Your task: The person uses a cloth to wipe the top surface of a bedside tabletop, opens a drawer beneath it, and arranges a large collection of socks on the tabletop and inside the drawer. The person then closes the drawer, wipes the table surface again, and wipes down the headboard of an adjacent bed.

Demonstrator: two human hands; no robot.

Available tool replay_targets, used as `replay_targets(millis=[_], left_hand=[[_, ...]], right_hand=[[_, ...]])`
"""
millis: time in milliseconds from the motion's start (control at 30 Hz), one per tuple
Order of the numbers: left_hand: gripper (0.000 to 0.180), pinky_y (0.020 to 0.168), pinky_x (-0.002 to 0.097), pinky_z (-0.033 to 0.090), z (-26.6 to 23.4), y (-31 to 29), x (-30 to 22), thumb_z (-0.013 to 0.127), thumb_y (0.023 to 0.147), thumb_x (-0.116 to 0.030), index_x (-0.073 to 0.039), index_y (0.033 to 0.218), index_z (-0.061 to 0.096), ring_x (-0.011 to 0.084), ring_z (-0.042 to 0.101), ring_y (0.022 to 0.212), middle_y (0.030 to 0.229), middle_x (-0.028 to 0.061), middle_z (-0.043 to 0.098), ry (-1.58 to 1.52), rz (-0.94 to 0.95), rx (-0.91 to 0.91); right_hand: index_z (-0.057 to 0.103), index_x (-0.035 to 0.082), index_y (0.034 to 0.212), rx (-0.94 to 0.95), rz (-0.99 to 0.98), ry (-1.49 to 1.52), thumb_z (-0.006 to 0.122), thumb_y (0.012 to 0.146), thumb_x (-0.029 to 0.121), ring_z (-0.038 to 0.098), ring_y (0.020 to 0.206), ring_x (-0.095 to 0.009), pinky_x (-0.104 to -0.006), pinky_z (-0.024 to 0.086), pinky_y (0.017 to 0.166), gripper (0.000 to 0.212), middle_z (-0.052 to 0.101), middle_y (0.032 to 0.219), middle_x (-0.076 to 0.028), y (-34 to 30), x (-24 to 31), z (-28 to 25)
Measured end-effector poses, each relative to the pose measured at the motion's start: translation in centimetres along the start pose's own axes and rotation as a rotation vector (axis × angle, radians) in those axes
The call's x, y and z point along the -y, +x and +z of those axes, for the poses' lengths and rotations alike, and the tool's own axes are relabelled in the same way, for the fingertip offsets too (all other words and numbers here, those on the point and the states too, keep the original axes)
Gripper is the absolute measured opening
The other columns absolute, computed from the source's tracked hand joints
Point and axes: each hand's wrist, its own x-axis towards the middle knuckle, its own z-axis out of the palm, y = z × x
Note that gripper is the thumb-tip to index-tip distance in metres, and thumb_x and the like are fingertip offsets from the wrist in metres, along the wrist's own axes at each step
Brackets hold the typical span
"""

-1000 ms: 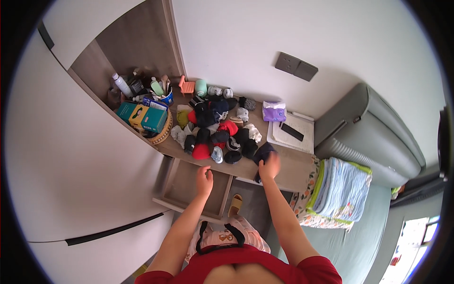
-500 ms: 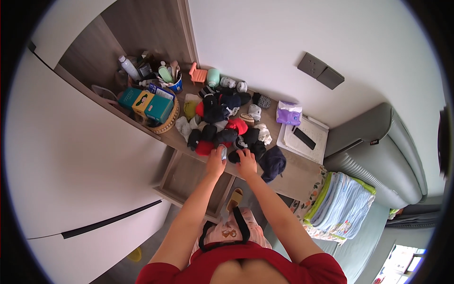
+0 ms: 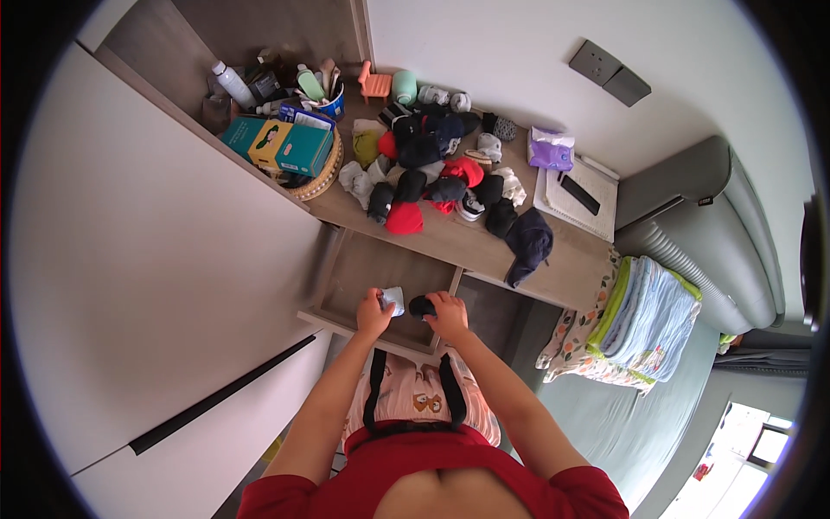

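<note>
Both hands are low in the middle of the frame, over the open drawer (image 3: 367, 272) below the desk. The left hand (image 3: 373, 313) has its fingers wrapped around a small pale, light-blue folded piece (image 3: 394, 299), most likely a sock. Just beside it, to the right, the right hand (image 3: 447, 315) is curled on a dark rolled sock (image 3: 421, 305). The two bundles sit nearly touching, above the drawer's front edge.

Up in the centre of the frame, the wooden desktop (image 3: 553, 268) carries a heap of rolled socks (image 3: 432, 169) in black, red, grey and white, with a dark navy cloth (image 3: 529, 244) lying just right of it. Upper left, a woven basket (image 3: 322, 177) holds a teal and yellow box (image 3: 278, 145). At the right, folded blue and green blankets (image 3: 653, 316) lie well apart from the hands.
</note>
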Motion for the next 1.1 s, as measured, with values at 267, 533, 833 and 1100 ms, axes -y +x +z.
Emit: replay_targets(millis=[267, 533, 833, 1100], left_hand=[[0.048, 0.077, 0.0452, 0.047, -0.2, -0.2, 2.9, 0.063, 0.074, -0.015, -0.008, 0.118, 0.043, 0.0377, 0.059, 0.092, 0.096, 0.0199, 0.061, 0.361, -0.064, 0.369], [0.040, 0.084, 0.0416, 0.045, -1.1, 2.2, -0.4, 0.059, 0.078, -0.015, -0.011, 0.116, 0.048, 0.0336, 0.053, 0.099, 0.113, 0.0140, 0.052, 0.419, 0.203, 0.048], [0.021, 0.082, 0.0409, 0.043, -4.6, 10.3, -15.5, 0.056, 0.081, -0.006, -0.007, 0.102, 0.055, 0.0333, 0.051, 0.097, 0.108, 0.0142, 0.052, -0.023, 0.583, -0.418], [0.055, 0.090, 0.0418, 0.040, -4.7, 15.5, -20.4, 0.068, 0.073, -0.013, -0.019, 0.124, 0.047, 0.0368, 0.047, 0.106, 0.123, 0.0182, 0.045, 0.210, 0.433, -0.321]], right_hand=[[0.055, 0.016, 0.116, 0.427, 0.060, -0.506, 0.058, 0.077, 0.024, 0.040, 0.120, -0.028, -0.0501, 0.013, 0.109, 0.039, 0.058, 0.113, -0.007, -0.8, 2.0, 7.7], [0.052, 0.011, 0.117, -0.064, 0.030, -0.110, 0.057, 0.074, 0.011, 0.046, 0.113, -0.030, -0.0403, 0.038, 0.096, 0.043, 0.052, 0.118, -0.011, 0.8, 0.1, 4.3], [0.047, 0.012, 0.123, -0.539, -0.087, 0.015, 0.054, 0.075, 0.005, 0.051, 0.105, -0.032, -0.0407, 0.045, 0.087, 0.049, 0.045, 0.128, -0.012, 10.6, 0.2, -9.2], [0.049, 0.022, 0.125, -0.343, -0.082, -0.272, 0.060, 0.067, 0.001, 0.050, 0.106, -0.028, -0.0369, 0.045, 0.084, 0.063, 0.047, 0.128, -0.008, 16.4, 1.5, -11.7]])
